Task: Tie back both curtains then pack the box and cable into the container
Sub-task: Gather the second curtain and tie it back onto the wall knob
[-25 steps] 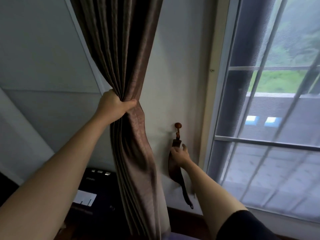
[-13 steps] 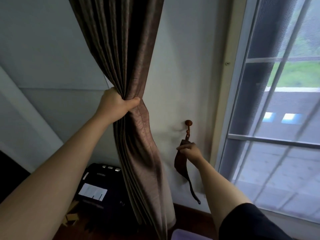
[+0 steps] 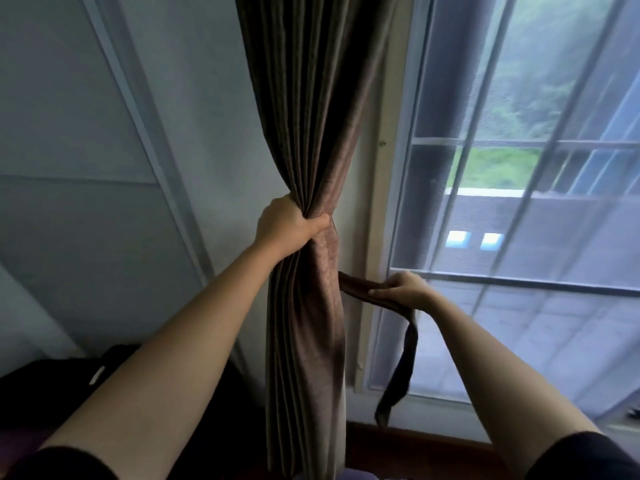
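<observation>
With the left hand (image 3: pixel 287 225) clenched round the bunched curtain (image 3: pixel 308 133) and the right hand (image 3: pixel 403 289) pinching the tieback (image 3: pixel 356 287), best wrap it snugly just beneath the left hand.

Screened window (image 3: pixel 519 202), pale wall (image 3: pixel 86 237), black object (image 3: pixel 52 393) lower left

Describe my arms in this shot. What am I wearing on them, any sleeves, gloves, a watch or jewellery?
The left arm and the right arm are bare from the wrist to past the elbow. A black short sleeve shows at the bottom edge of each: the left sleeve and the right sleeve. The left grip and the right grip wear no gloves. No rings, watch or bracelet show.
</observation>
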Tool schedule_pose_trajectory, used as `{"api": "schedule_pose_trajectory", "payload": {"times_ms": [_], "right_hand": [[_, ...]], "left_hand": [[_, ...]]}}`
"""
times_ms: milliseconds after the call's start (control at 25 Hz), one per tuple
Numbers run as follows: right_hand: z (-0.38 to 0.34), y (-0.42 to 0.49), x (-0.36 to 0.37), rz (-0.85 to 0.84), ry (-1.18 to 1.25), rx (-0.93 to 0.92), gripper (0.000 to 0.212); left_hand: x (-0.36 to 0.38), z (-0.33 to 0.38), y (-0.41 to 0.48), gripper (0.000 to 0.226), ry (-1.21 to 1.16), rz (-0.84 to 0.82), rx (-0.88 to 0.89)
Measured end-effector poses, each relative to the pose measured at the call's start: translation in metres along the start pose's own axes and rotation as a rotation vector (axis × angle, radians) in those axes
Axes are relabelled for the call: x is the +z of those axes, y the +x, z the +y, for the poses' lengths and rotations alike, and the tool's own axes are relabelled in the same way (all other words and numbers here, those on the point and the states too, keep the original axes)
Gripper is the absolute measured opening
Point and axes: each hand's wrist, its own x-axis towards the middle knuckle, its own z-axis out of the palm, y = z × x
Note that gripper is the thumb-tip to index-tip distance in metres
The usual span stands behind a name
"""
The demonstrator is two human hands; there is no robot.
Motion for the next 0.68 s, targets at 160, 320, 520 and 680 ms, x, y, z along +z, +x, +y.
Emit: {"api": "schedule_pose_trajectory", "payload": {"times_ms": [160, 320, 520, 680], "right_hand": [[0.016, -0.030, -0.050, 0.070, -0.054, 0.006, 0.034], [0.012, -0.052, -0.092, 0.188, 0.038, -0.047, 0.035], [-0.008, -0.066, -0.106, 0.205, 0.039, -0.075, 0.020], [-0.030, -0.072, -0.089, 0.219, 0.096, -0.151, 0.031]], "left_hand": [[0.035, 0.027, -0.003, 0.052, -0.022, -0.039, 0.012], [0.061, 0.047, -0.007, 0.056, -0.061, -0.012, 0.010], [0.074, 0.058, -0.011, 0.057, -0.049, 0.057, -0.054], [0.080, 0.072, -0.012, 0.059, -0.037, 0.082, -0.122]]}}
